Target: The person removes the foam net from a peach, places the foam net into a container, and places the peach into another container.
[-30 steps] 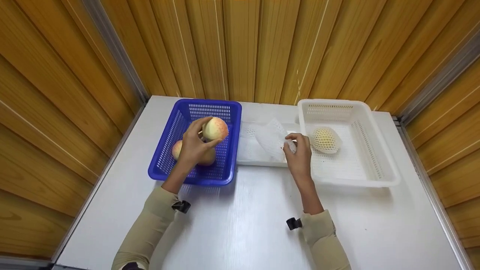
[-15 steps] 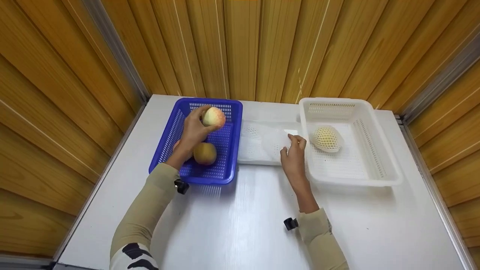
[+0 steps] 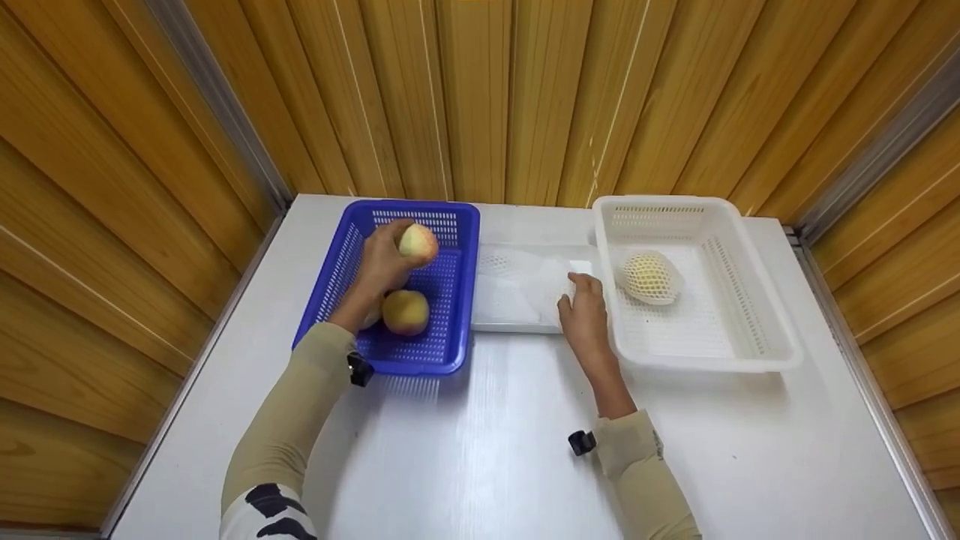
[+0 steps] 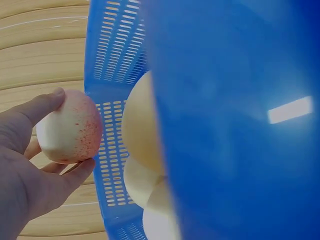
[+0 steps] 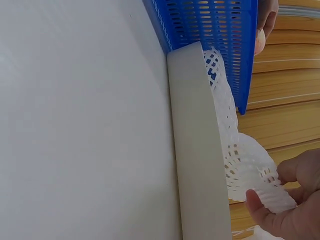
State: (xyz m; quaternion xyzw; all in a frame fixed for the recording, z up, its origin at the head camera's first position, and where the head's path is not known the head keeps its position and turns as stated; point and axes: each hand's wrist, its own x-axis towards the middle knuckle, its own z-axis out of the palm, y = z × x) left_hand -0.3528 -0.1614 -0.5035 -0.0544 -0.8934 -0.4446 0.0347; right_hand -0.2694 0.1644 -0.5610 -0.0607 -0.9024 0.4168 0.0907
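Note:
My left hand holds a pale peach with a red blush over the blue basket. In the left wrist view the thumb and fingers wrap the sides of that peach. Below it, another peach lies in the basket, and one more is partly hidden by my wrist. My right hand is at the right end of a white tray of foam net sleeves. The right wrist view shows its thumb and fingers around the end of a foam net sleeve.
A white basket stands on the right, with one fruit in a foam net inside. The tray sits between the two baskets on a white table. Wood-patterned walls enclose the back and sides.
The raised foam net sleeve has come down onto the tray with my right hand. My left hand, still holding the peach, has shifted slightly left, uncovering more of the peach below.

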